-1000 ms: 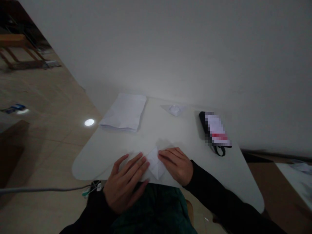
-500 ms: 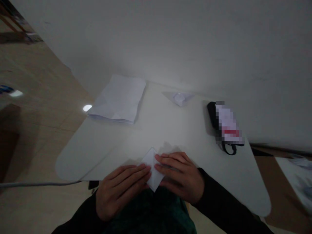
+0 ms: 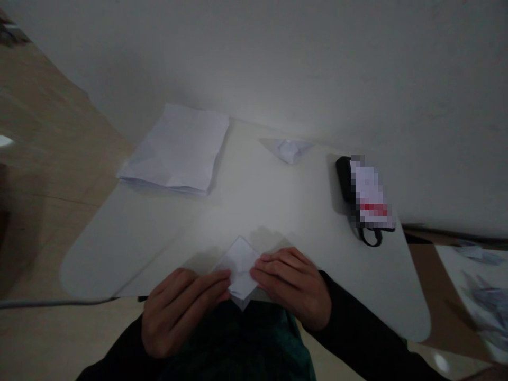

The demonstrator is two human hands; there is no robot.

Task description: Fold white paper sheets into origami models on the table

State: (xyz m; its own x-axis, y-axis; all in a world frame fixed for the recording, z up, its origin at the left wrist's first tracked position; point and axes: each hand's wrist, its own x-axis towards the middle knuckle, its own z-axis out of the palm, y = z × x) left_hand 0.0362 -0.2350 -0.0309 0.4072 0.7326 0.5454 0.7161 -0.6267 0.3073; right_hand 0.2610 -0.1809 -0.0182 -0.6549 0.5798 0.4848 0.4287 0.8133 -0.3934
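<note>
Between my hands, at the table's near edge, is a small folded white paper (image 3: 240, 267), diamond-shaped, with one corner pointing away from me and a loose layer at its near corner. My left hand (image 3: 184, 307) pinches its left corner, the fingers held together. On the opposite side, my right hand (image 3: 291, 283) grips the right corner with fingers closed; the thumbs are mostly hidden. Farther back on the table lies a folded white paper piece (image 3: 289, 151) with pointed wings and a raised middle.
A stack of white paper sheets (image 3: 178, 151) lies at the back left of the white table (image 3: 130, 238). A black case (image 3: 347, 182) with a strap and a blurred-out top sits at the right. Beyond the right edge, more folded papers (image 3: 490, 307) rest on another surface.
The folded paper now shows a flatter, wider diamond face, with a layer lifted at its near corner. My left hand has shifted slightly left, and the whole view has moved a little.
</note>
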